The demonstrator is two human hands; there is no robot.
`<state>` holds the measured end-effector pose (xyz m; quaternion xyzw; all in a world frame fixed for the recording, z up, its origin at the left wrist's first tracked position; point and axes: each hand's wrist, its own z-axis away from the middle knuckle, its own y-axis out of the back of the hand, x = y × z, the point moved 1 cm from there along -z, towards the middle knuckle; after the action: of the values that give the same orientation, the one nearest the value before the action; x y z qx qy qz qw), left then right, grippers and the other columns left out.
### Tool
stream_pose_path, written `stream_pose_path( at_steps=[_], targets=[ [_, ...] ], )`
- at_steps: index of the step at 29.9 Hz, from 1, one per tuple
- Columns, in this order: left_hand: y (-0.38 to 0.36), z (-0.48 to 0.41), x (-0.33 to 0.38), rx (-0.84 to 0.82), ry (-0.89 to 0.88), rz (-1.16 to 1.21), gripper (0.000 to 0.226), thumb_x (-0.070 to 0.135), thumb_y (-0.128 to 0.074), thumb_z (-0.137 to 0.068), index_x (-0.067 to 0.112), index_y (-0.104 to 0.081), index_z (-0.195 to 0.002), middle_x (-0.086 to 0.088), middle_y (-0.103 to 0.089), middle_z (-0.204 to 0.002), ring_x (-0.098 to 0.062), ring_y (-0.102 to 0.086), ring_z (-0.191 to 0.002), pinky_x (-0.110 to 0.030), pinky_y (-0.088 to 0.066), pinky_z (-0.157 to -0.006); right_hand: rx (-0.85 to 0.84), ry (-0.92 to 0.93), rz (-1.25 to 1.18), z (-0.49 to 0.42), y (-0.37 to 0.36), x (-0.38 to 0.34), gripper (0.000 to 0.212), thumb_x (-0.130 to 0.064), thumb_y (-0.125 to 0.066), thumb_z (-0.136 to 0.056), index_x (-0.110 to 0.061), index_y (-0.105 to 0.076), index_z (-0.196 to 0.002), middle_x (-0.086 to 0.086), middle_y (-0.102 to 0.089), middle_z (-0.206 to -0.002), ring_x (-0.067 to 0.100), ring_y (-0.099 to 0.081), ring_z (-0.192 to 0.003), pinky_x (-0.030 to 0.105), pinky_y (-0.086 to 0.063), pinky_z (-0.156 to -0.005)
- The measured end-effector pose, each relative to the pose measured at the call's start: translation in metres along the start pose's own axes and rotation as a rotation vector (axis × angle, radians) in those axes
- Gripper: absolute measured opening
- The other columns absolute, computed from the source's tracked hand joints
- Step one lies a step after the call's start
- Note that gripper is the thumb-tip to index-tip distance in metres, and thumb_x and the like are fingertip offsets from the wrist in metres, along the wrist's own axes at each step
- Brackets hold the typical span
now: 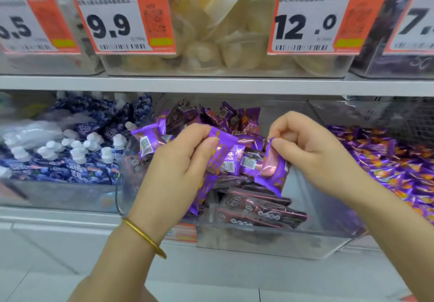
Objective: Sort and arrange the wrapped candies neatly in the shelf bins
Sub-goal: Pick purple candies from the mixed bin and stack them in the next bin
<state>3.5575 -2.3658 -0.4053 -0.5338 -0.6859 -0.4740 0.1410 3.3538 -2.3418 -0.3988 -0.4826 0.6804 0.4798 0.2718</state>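
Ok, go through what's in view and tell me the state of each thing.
left hand: grips purple wrapped candies.
right hand: fingers pinch a single purple candy by its top edge.
middle bin: partly filled, dark packets lying flat at front.
left bin: full of blue spouted pouches.
right bin: heaped with purple-orange candies.

Orange price tags hang up top; blue white-capped pouches lie lower left.

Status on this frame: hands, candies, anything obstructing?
Left hand grips purple packet. Right hand pinches second purple packet. Both over middle bin. No obstruction seen.
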Motion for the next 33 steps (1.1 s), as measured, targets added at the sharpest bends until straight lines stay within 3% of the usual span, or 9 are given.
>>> stream_pose_path(
  at_steps=[5,8,11,15,19,22,26,30,33],
  targets=[
    [-0.026,-0.004,0.017,-0.094,0.193,0.434,0.021,0.027,-0.048,-0.097,0.008,-0.057,-0.094,-0.024,-0.058,-0.085,-0.019,-0.065,-0.056,-0.038,-0.051,-0.045,0.104,-0.015,-0.005,0.004,0.004,-0.002,0.011,-0.011,-0.051,-0.088,-0.019,-0.052,-0.080,-0.006,-0.052,-0.052,0.007,-0.042,-0.043,0.018,-0.035,-0.044],
    [-0.037,-0.005,0.025,-0.219,0.292,0.664,0.026,0.028,-0.056,-0.085,0.008,-0.061,-0.101,-0.006,-0.068,-0.088,-0.013,-0.062,-0.066,-0.034,-0.055,-0.058,0.168,-0.039,0.026,0.006,0.008,-0.002,0.018,-0.001,-0.049,-0.091,-0.015,-0.051,-0.080,-0.009,-0.053,-0.049,0.006,-0.041,-0.043,0.017,-0.034,-0.044],
    [-0.047,-0.008,0.025,-0.268,0.312,0.722,0.023,0.003,-0.054,-0.088,0.005,-0.060,-0.110,-0.006,-0.070,-0.098,-0.013,-0.064,-0.081,-0.028,-0.058,-0.070,0.216,-0.068,-0.012,0.009,0.014,-0.002,0.020,-0.001,-0.050,-0.092,-0.017,-0.053,-0.081,-0.004,-0.055,-0.052,0.012,-0.045,-0.042,0.024,-0.039,-0.041],
    [-0.057,-0.011,0.024,-0.240,0.341,0.710,0.029,-0.005,-0.055,-0.087,0.005,-0.055,-0.114,-0.009,-0.072,-0.097,-0.013,-0.066,-0.080,-0.026,-0.058,-0.061,0.228,-0.133,-0.078,0.014,0.025,-0.001,0.018,-0.001,-0.051,-0.092,-0.014,-0.063,-0.090,-0.008,-0.062,-0.056,0.007,-0.053,-0.044,0.020,-0.045,-0.044],
    [-0.069,-0.013,0.027,-0.237,0.390,0.733,0.017,0.002,-0.056,-0.088,0.006,-0.048,-0.102,-0.008,-0.071,-0.077,-0.018,-0.068,-0.065,-0.024,-0.052,-0.048,0.239,-0.124,-0.108,0.018,0.041,-0.003,0.024,0.007,-0.049,-0.090,-0.011,-0.064,-0.084,-0.003,-0.065,-0.062,0.008,-0.059,-0.054,0.023,-0.053,-0.052],
    [-0.077,-0.014,0.028,-0.247,0.430,0.731,0.012,0.008,-0.053,-0.091,0.007,-0.054,-0.103,-0.014,-0.063,-0.083,-0.015,-0.065,-0.062,-0.023,-0.051,-0.047,0.313,-0.050,-0.057,0.019,0.048,-0.002,0.026,0.007,-0.051,-0.084,-0.015,-0.063,-0.078,0.004,-0.068,-0.073,0.015,-0.063,-0.066,0.026,-0.052,-0.063],
    [-0.087,-0.015,0.029,-0.287,0.571,0.802,0.025,0.018,-0.044,-0.096,0.004,-0.058,-0.112,-0.014,-0.058,-0.086,-0.013,-0.059,-0.054,-0.021,-0.046,-0.043,0.402,0.097,-0.127,0.022,0.046,0.001,0.032,0.004,-0.048,-0.075,-0.023,-0.065,-0.075,-0.004,-0.068,-0.091,0.009,-0.063,-0.090,0.023,-0.049,-0.079],
    [-0.090,-0.020,0.036,-0.402,0.687,0.951,0.065,0.057,-0.034,-0.083,0.004,-0.062,-0.109,-0.007,-0.064,-0.080,-0.017,-0.056,-0.055,-0.024,-0.045,-0.041,0.362,0.144,-0.138,0.026,0.035,0.009,0.038,0.005,-0.049,-0.073,-0.029,-0.067,-0.072,-0.001,-0.061,-0.107,0.007,-0.059,-0.100,0.015,-0.046,-0.075],
    [-0.088,-0.020,0.040,-0.400,0.602,1.000,0.056,0.050,-0.047,-0.075,0.006,-0.062,-0.106,-0.005,-0.064,-0.082,-0.016,-0.055,-0.057,-0.023,-0.044,-0.043,0.343,0.127,-0.153,0.028,0.035,0.016,0.035,0.005,-0.052,-0.072,-0.026,-0.069,-0.070,0.001,-0.060,-0.106,0.015,-0.059,-0.105,0.024,-0.050,-0.078]
  ],
)
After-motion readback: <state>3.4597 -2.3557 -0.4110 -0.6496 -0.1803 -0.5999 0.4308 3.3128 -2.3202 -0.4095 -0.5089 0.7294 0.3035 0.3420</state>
